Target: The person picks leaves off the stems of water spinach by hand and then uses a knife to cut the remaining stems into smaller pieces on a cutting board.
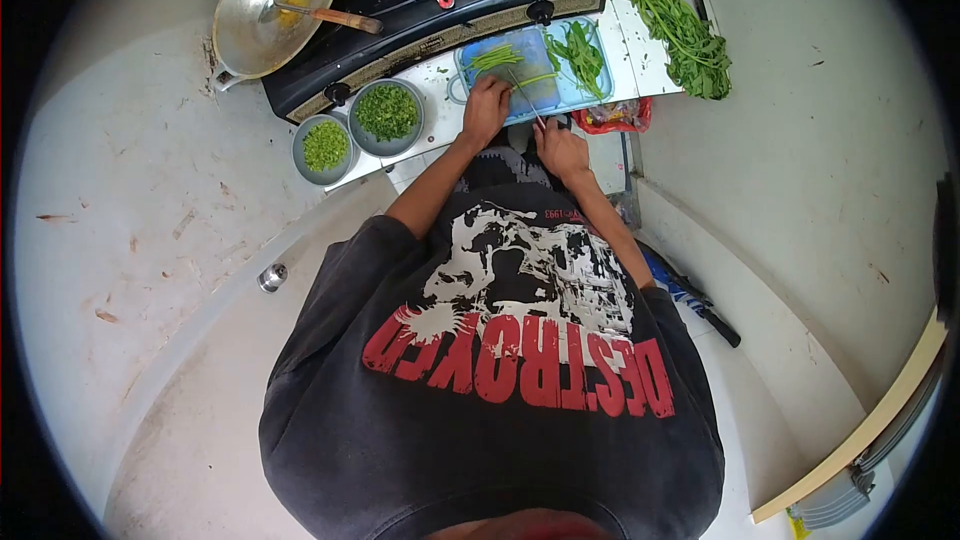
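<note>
My right hand [562,152] is closed around the handle of a knife [527,98], whose blade slants up and left over a blue cutting board [548,42]. Close to the blade, my left hand [486,108] has its fingers curled on thin green stems [536,80] that cross under the knife. Part of its grip is hidden by the hand itself. Just beyond it lies a small pile of cut green stems [496,58]. Leafy greens [578,58] rest at the right side of the board.
Left of the board stand a bowl of chopped dark greens [387,112] and a bowl of chopped lighter stems [325,145]. A wok [240,15] with a ladle sits by the black stove [400,50]. A leafy bunch [690,45] lies right; a red basket [615,118] is below the counter edge.
</note>
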{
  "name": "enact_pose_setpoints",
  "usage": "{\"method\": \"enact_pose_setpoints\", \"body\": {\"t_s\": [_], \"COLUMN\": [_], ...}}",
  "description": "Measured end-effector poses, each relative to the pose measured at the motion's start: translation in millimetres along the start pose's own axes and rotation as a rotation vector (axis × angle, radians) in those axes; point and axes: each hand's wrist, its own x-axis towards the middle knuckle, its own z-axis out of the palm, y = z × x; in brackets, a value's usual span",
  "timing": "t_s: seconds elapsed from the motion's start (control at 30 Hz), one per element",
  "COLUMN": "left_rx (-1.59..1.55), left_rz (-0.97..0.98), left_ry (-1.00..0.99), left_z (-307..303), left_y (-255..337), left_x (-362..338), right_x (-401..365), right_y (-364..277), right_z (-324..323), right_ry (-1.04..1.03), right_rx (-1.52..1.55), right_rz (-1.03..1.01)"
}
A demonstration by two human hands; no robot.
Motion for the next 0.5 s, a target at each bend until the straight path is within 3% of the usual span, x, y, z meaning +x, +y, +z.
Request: {"method": "enact_pose_setpoints", "body": {"t_s": [0.17,0.33,0.4,0.5], "left_rx": [-0.112,-0.23,-0.29,-0.271], "left_rz": [-0.297,-0.249,-0.239,-0.151], "left_ry": [0.019,0.17,0.173,0.02], "left_z": [0,-19,-28,-27], "left_y": [11,13,24,36], "left_x": [-12,0,13,35], "right_x": [4,-3,-17,-31], "right_y": [7,10,7,15], "right_z": [2,-16,-32,-35], "right_ry": [-0.009,-0.041,-0.039,0.1], "right_rx": [-0.033,0.05,0.229,0.451], "right_rz": [-0.039,-0.059,-0.002,0.062]}}
